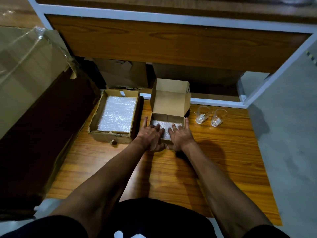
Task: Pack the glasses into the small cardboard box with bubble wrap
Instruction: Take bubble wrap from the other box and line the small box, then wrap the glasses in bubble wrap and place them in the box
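Hands pressing down inside the small cardboard box (169, 117), sitting on the wooden board (214, 160) with its lid (170, 102) standing up at the far side; left hand (151, 134) lying flat over the near left part of the box, fingers straight and spread a little, resting on the bubble wrap (164, 128) lining the bottom, one finger reaching up along the outside of the left wall; right hand (180, 134) lying flat over the near right part of the box, fingers straight and a little apart, also touching the bubble wrap, one finger running up along the outside of the right wall; both thumbs tucking under near the front edge of the box, almost meeting; holding nothing in either hand, only pushing flat. Two clear glasses (210, 116) waiting to the right of the box, close together, not touching it; looking tilted, though hard telling for sure. Bigger, torn cardboard box (113, 134) sitting just to the left of the small box, holding a sheet of white bubble wrap (117, 114). Brown wooden panel (154, 43) with a white frame hanging beyond the box.
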{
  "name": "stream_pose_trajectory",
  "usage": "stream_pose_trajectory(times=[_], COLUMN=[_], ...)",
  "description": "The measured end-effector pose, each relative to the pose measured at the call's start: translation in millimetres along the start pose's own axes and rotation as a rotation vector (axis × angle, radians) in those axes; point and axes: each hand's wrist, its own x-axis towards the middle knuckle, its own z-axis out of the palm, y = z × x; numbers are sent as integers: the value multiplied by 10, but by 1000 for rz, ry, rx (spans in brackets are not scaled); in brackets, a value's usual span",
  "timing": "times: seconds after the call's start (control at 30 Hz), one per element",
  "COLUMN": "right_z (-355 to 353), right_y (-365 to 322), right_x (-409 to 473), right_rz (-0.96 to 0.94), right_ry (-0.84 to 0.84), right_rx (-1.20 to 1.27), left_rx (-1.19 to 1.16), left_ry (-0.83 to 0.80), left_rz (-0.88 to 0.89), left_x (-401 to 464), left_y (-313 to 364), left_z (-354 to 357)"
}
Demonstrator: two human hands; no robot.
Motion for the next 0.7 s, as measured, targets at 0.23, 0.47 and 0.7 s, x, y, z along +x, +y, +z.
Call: stream_pose_trajectory(times=[0.23, 0.47, 0.7], right_z=[-74, -248, -168], right_y=[-12, -40, -70], right_x=[-20, 11, -64], right_rz=[-1, -71, -101], right_ry=[75, 44, -23], right_rx=[201, 379, 371], left_rx=[-138, -201, -175], left_ry=[131, 138, 154], left_rz=[34, 77, 146], left_x=[-150, -260, -289], left_y=[-142, -454, -397], left_z=[-65, -212, -85])
